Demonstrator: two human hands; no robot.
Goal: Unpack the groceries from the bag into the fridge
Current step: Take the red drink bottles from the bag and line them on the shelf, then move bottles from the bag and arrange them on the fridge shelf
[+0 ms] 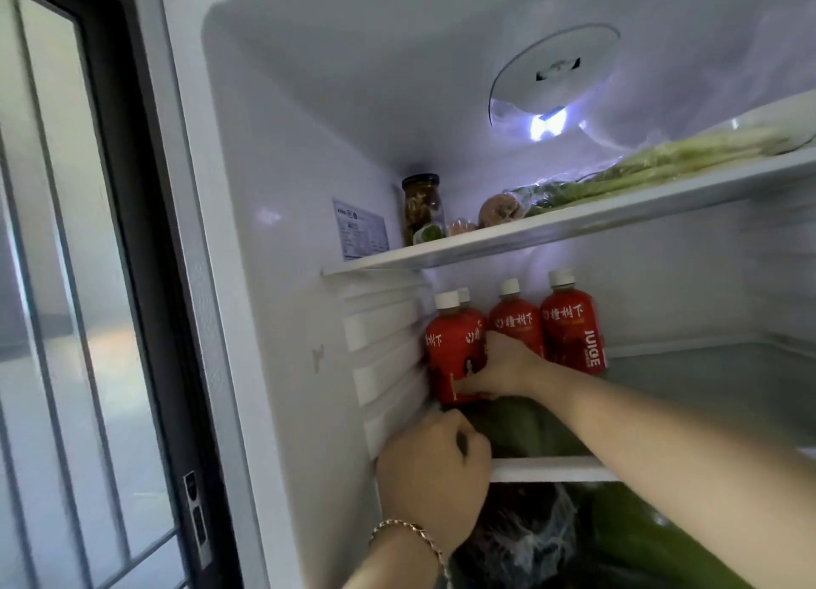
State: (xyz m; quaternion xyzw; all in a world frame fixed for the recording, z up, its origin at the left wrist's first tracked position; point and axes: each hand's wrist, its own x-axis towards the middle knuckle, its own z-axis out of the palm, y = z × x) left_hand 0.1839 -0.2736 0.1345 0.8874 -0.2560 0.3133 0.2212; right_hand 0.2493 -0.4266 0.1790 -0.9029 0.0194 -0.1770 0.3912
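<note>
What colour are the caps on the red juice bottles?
White caps on the red juice bottles, clearest in the head view.

You have a single head-worn wide-angle view, set close to the open fridge (309, 155) and tilted upward, so it takes in the ceiling light (547, 125) far above your right grip (499, 367) and the upper shelf (552, 231) between them. Your left grip (435, 478) sits just below the right one, near the bottom edge of the view. The wall by the door frame (145, 235) fills the view's left side, well away from both grips.

rear bottle (464, 296) mostly hidden, sticker (360, 231) unreadable
</note>
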